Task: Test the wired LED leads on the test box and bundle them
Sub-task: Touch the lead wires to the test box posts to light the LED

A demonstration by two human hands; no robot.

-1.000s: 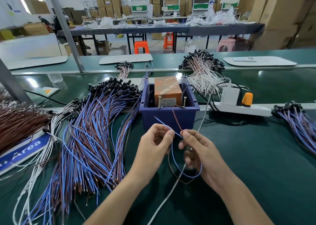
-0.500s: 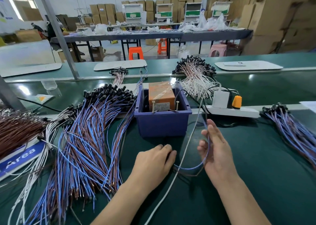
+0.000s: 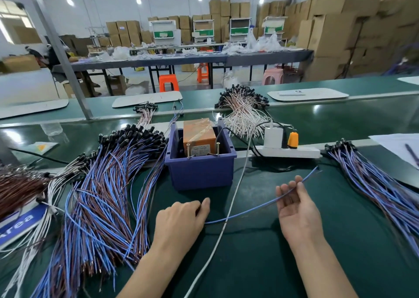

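Note:
One blue and brown lead is stretched over the green table between my hands. My left hand lies palm down in front of the test box, its fingers curled over the lead's near end, which is hidden. Palm up to the right, my right hand has the lead running between thumb and fingertips; the bare tip sticks out beyond them. The test box is a blue bin holding an orange unit with two upright screws. A large loose pile of leads lies at left, a smaller bundle at right.
A white cable runs from the power strip across the table between my hands. White and pink leads lie behind the box, brown leads at far left. Paper sits at the right edge.
My hands came down from the box's screws and moved apart. The looped lead is now pulled out straight, with my right hand shifted to the right.

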